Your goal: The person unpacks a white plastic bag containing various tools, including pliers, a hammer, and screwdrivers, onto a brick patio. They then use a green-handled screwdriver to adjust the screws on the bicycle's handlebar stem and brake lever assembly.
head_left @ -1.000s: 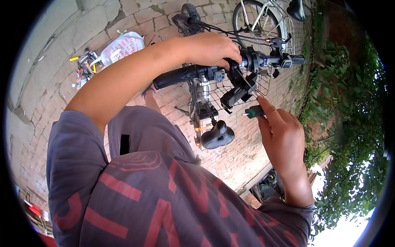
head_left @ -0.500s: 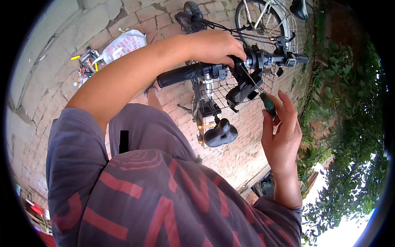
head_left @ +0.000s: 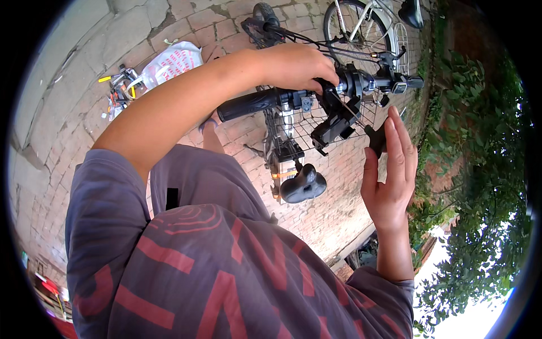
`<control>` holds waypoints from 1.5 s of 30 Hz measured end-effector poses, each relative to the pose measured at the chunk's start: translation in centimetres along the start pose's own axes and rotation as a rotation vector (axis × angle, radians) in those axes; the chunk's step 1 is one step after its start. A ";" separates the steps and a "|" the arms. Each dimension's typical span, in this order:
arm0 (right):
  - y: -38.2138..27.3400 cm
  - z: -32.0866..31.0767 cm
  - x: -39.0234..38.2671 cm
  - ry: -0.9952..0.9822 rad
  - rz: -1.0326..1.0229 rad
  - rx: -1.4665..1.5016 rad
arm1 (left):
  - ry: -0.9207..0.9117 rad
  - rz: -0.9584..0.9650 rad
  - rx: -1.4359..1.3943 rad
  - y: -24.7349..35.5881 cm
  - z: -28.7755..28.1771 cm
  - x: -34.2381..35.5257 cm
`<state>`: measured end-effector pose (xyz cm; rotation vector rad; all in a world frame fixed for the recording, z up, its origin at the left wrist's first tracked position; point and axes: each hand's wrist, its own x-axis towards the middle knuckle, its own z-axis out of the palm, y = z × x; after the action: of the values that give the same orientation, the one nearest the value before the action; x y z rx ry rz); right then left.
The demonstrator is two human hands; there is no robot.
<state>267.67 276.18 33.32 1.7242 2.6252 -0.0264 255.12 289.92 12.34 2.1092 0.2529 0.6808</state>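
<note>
My left hand (head_left: 302, 68) reaches over the handlebar, its fingers bent round the upper end of a black phone holder (head_left: 328, 131) by the stem. Some fingertips are hidden behind that part. To its right, my right hand (head_left: 392, 175) has a screwdriver (head_left: 376, 140) with a dark green handle between thumb and fingers; the fingers are nearly straight. The thin shank slants up and left into the holder near my left fingers, where its tip is hidden. Left of the holder is the black handlebar grip (head_left: 248, 105).
A wire basket (head_left: 307, 127) and black saddle (head_left: 303, 183) lie below the handlebar. Tools (head_left: 121, 90) and a white plastic bag (head_left: 172, 63) rest on the brick paving at left. A white bicycle (head_left: 361, 25) stands beyond; leafy plants (head_left: 474, 152) line the right.
My right fingers have straightened and moved slightly up and right around the screwdriver, whose handle has turned and shifted slightly right. My left hand stays at the holder.
</note>
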 end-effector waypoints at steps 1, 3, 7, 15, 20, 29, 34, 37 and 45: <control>0.1 0.5 -0.4 0.082 0.073 0.059 | -0.011 -0.007 -0.002 0.1 -0.1 0.0; 0.0 1.0 -1.0 0.083 0.124 0.114 | -0.007 -0.004 0.004 -0.1 0.1 -0.1; 0.7 0.6 -1.0 -0.015 0.067 0.096 | 0.001 0.000 0.005 -0.1 0.1 -0.1; 0.3 0.4 -0.5 -0.123 0.149 0.173 | 0.002 0.000 0.010 0.0 -0.1 -0.1; 0.0 1.8 -1.1 -0.064 0.249 0.278 | 0.008 0.004 0.001 -0.2 0.1 -0.2; 0.9 2.2 -1.5 -0.116 0.172 0.270 | 0.036 0.016 -0.015 -0.4 0.3 -0.3; 1.4 1.9 -0.4 -0.126 0.079 0.225 | 0.030 -0.014 -0.024 -0.3 0.4 -0.4; 1.4 1.7 0.1 -0.097 0.080 0.164 | 0.036 0.004 -0.029 -0.1 0.5 -0.4; 1.0 3.0 0.6 0.036 -0.001 -0.024 | 0.050 -0.013 -0.034 -0.3 0.8 -0.6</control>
<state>268.35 277.13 30.32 1.7329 2.6395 0.0367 255.10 289.28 11.45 2.0584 0.2803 0.7267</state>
